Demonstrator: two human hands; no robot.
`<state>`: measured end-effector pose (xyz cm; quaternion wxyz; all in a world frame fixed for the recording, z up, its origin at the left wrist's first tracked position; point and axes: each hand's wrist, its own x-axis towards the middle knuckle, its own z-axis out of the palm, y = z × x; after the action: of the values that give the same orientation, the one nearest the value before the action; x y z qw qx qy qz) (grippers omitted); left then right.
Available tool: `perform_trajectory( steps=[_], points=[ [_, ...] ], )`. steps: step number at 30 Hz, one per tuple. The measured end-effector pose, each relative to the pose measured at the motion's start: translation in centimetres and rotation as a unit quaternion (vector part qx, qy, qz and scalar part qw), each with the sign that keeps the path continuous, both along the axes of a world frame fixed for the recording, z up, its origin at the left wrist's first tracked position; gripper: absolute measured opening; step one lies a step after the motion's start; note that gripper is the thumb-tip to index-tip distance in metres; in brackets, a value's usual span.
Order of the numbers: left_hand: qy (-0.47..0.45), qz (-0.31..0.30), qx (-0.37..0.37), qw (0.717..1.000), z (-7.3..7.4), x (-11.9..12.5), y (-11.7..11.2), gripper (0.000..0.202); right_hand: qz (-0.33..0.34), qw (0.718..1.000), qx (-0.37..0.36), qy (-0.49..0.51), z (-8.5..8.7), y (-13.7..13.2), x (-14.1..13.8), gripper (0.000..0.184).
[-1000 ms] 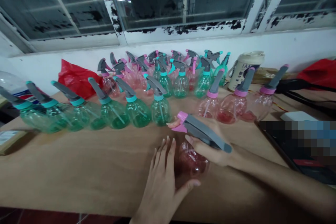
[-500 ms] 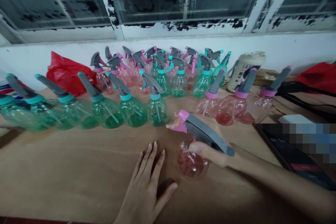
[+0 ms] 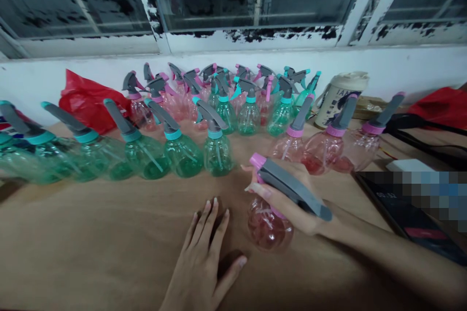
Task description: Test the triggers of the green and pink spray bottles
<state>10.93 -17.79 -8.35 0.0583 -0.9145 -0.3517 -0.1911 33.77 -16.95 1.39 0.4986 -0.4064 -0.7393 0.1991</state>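
A pink spray bottle (image 3: 268,228) with a grey and pink trigger head stands in front of me on the brown table (image 3: 109,248). My right hand (image 3: 288,199) is wrapped round its neck and trigger, the thumb lying along the near side of the head. To the left of the bottle, my left hand (image 3: 206,257) rests palm down on the table, fingers spread, holding nothing. Beyond my hands is a row of green spray bottles (image 3: 182,158). Pink spray bottles (image 3: 323,148) stand behind the right hand.
Several more pink and green bottles (image 3: 250,116) crowd the back, near the wall. A red plastic bag (image 3: 87,102) lies at the left. Toward the right are a cream cup (image 3: 339,99), black straps (image 3: 423,129), a white box (image 3: 412,166) and a dark phone (image 3: 401,214).
My right thumb has moved up from the bottle's body to the trigger head, and the trigger looks more pulled in. The left hand has stayed put. The view has shifted slightly.
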Motion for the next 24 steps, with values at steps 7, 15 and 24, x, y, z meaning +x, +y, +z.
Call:
perform_trajectory(
  steps=[7, 15, 24],
  points=[
    [-0.004, 0.000, -0.007, 1.000, -0.06, 0.14, 0.11, 0.071, -0.002, 0.999, -0.015, 0.035, -0.53, -0.21, 0.15, 0.015],
    [0.006, -0.001, 0.002, 1.000, 0.01, 0.08, 0.02, 0.069, -0.007, 0.999, -0.039, 0.029, -0.79, -0.31, -0.06, 0.015],
    [-0.005, 0.000, 0.008, 1.000, -0.52, -0.04, 0.06, 0.070, 0.005, 0.997, -0.080, 0.010, -0.41, -0.21, 0.33, 0.016]
  ],
)
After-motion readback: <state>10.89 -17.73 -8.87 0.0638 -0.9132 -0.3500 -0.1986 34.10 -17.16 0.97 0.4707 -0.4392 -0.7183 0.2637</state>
